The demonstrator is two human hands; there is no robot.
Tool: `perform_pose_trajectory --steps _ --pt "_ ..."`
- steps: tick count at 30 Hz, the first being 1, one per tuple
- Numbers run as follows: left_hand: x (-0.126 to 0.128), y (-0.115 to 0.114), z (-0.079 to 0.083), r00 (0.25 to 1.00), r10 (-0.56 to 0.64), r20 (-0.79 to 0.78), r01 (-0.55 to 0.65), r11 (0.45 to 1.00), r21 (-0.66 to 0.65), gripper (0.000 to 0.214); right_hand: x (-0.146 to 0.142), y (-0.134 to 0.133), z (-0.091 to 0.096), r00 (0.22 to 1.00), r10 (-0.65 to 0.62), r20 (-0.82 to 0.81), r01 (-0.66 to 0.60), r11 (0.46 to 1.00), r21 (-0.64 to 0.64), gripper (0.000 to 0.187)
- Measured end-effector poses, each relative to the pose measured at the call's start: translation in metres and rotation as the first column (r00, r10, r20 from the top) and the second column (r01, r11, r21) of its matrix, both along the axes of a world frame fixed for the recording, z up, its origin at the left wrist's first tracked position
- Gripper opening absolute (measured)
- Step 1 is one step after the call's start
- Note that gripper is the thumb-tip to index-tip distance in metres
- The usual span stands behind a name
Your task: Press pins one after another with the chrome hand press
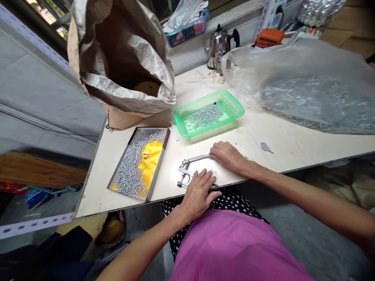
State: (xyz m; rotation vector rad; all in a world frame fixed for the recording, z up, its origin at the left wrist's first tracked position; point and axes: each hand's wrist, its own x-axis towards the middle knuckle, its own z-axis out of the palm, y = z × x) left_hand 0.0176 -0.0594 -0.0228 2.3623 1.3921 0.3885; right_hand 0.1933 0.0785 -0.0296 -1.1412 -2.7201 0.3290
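A pair of metal snap-fastener pliers (191,159), with a spring between its arms, lies on the table near the front edge. My left hand (199,192) rests over its lower arm with the fingers stretched out, palm down. At the other end, my right hand (226,155) has its fingers curled round the tip of the upper handle. To the left lies a shallow tray (160,166) lined in yellow, with many small silvery metal pieces in it. Beyond the pliers, a green plastic basket (209,132) holds more such pieces.
A big open paper sack (125,111) stands at the back left. At the right lies a large clear plastic bag (316,93) full of metal pieces. A steel kettle (218,45), an orange box (268,38) and a blue basket (187,33) are at the back. A grey scrap (266,147) lies right of my hands.
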Motion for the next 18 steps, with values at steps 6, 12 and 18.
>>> perform_pose_trajectory --steps 6,12,18 --pt "0.001 -0.002 -0.001 0.997 0.019 0.070 -0.019 1.000 -0.007 0.054 -0.028 0.014 0.022 1.000 0.006 0.004 -0.006 1.000 -0.005 0.012" --pt "0.001 -0.006 -0.007 0.993 0.052 0.106 -0.047 0.998 -0.043 0.049 -0.095 -0.026 0.032 0.865 0.502 0.017 -0.502 0.864 0.032 0.011" --pt "-0.001 -0.012 -0.023 0.992 0.103 0.077 -0.097 0.992 -0.077 0.049 -0.135 -0.045 0.013 0.837 0.542 0.070 -0.547 0.830 0.109 0.016"
